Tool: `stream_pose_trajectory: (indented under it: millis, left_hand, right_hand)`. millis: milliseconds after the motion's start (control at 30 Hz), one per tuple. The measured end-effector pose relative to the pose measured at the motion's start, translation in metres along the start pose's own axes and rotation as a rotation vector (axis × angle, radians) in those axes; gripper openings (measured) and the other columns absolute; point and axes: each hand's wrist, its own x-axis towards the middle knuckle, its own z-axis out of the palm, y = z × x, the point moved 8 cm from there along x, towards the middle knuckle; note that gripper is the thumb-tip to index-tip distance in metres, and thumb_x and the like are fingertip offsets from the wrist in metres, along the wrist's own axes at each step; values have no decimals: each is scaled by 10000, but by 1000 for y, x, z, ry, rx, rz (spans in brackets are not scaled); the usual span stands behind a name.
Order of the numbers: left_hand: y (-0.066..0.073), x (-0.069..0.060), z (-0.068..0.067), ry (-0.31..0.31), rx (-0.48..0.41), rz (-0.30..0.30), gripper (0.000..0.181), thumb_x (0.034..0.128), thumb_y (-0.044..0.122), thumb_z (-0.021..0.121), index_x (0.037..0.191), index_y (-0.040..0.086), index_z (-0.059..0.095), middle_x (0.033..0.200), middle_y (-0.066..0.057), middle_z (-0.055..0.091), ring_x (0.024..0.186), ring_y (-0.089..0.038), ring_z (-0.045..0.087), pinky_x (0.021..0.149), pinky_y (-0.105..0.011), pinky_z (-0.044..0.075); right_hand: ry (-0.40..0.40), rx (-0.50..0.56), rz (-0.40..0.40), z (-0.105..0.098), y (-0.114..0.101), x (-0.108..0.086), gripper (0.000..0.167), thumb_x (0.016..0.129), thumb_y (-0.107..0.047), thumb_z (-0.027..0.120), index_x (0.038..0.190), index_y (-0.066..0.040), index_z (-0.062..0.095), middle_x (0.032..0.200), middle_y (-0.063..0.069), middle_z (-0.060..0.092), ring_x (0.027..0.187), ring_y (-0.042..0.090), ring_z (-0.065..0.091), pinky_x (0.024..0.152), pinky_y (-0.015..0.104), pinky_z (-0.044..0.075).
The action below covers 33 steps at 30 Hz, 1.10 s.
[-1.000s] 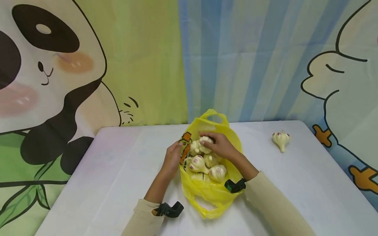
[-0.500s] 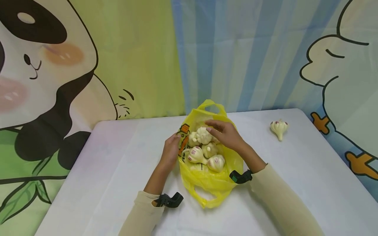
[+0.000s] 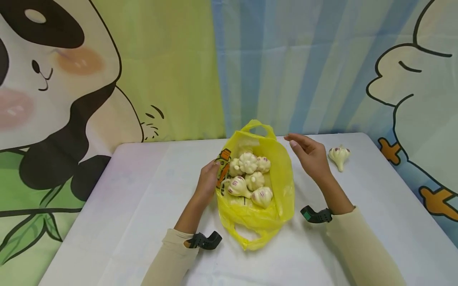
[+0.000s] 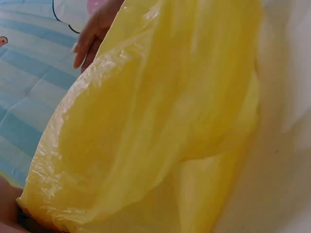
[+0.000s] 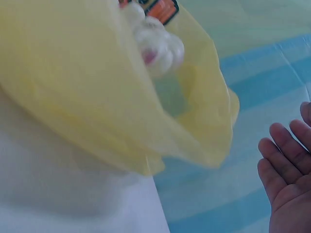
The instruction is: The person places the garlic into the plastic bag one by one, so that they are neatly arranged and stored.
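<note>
A yellow plastic bag (image 3: 282, 186) lies with its mouth spread and several garlic bulbs (image 3: 247, 163) inside. My left hand (image 3: 206, 180) pinches the bag's left rim by the orange printed figure. In the left wrist view the bag's side (image 4: 160, 107) fills most of the picture, and little of that hand shows. To the right of the bag, apart from it, my right hand (image 3: 312, 159) is raised with nothing in it. Its fingers look loosely extended in the right wrist view. A single garlic bulb (image 3: 339, 156) rests on the table just right of that hand.
The white-covered table (image 3: 150, 206) extends on both sides of the bag. Behind it hangs a cloth backdrop (image 3: 171, 71) with a panda and blue stripes. Two looped bag handles (image 3: 250, 243) point to the front and back.
My right hand has left the bulb it touched inside the bag and moved right, out past the rim toward the lone bulb. The left hand keeps its grip on the bag.
</note>
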Motion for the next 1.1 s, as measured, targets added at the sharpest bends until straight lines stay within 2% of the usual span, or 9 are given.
stream_pose_trajectory:
  millis: [133, 300, 400, 567, 700, 800, 933, 1100]
  left_hand:
    - [1, 0, 1, -9, 2, 8, 426, 1062, 267, 357, 1369, 14, 511, 1197, -201, 601, 1116, -368, 569, 969, -490, 447]
    - [1, 0, 0, 4, 15, 15, 433, 1061, 274, 361, 1373, 17, 515, 1180, -203, 610, 1105, -382, 571, 951, -482, 457]
    - [1, -1, 0, 6, 19, 10, 433, 1056, 284, 370, 1368, 25, 522, 1185, -200, 607, 1112, -381, 566, 952, -476, 457]
    - [0, -1, 4, -32, 5, 29, 438, 1064, 282, 359, 1382, 17, 502, 1213, -208, 600, 1121, -369, 573, 947, -481, 466]
    - [-2, -1, 6, -46, 6, 36, 447, 1070, 292, 352, 1383, 8, 498, 1232, -210, 599, 1127, -357, 580, 959, -486, 460]
    - [-2, -3, 6, -44, 16, 40, 455, 1071, 298, 347, 1380, 1, 500, 1228, -218, 601, 1125, -362, 580, 968, -498, 450]
    - [-1, -3, 5, -27, 26, 35, 455, 1069, 299, 344, 1382, 8, 501, 1220, -206, 606, 1120, -350, 584, 971, -495, 448]
    - [1, -3, 2, -10, 25, 33, 448, 1067, 288, 343, 1386, 17, 501, 1218, -190, 609, 1113, -333, 589, 969, -488, 451]
  right_hand:
    - [96, 13, 3, -26, 26, -4, 323, 981, -38, 569, 1280, 82, 578, 1218, 196, 634, 1110, 104, 605, 891, 167, 469]
    - [170, -29, 64, -49, 65, -8, 365, 967, -110, 616, 1318, -11, 594, 1267, 107, 627, 1146, 90, 584, 894, 153, 460]
    - [218, -63, 94, -61, 78, -13, 380, 954, -140, 643, 1318, -38, 604, 1288, 97, 609, 1189, 115, 557, 959, 203, 440]
    - [328, -108, 169, -87, 96, -22, 423, 943, -161, 662, 1349, -68, 584, 1350, 90, 548, 1277, 145, 487, 1051, 284, 375]
    - [422, -164, 222, -105, 111, -33, 452, 945, -210, 660, 1373, -99, 567, 1380, 64, 517, 1305, 109, 438, 1076, 267, 333]
    - [476, -192, 218, -115, 119, -40, 451, 937, -186, 671, 1364, -82, 572, 1365, 77, 528, 1296, 99, 429, 1081, 273, 326]
    - [510, -183, 234, -122, 130, -46, 469, 931, -157, 673, 1375, -60, 555, 1373, 98, 521, 1309, 109, 415, 1091, 277, 309]
    - [477, -196, 346, -126, 147, -47, 558, 949, -222, 645, 1460, -105, 455, 1472, 70, 423, 1381, 103, 314, 1119, 268, 241]
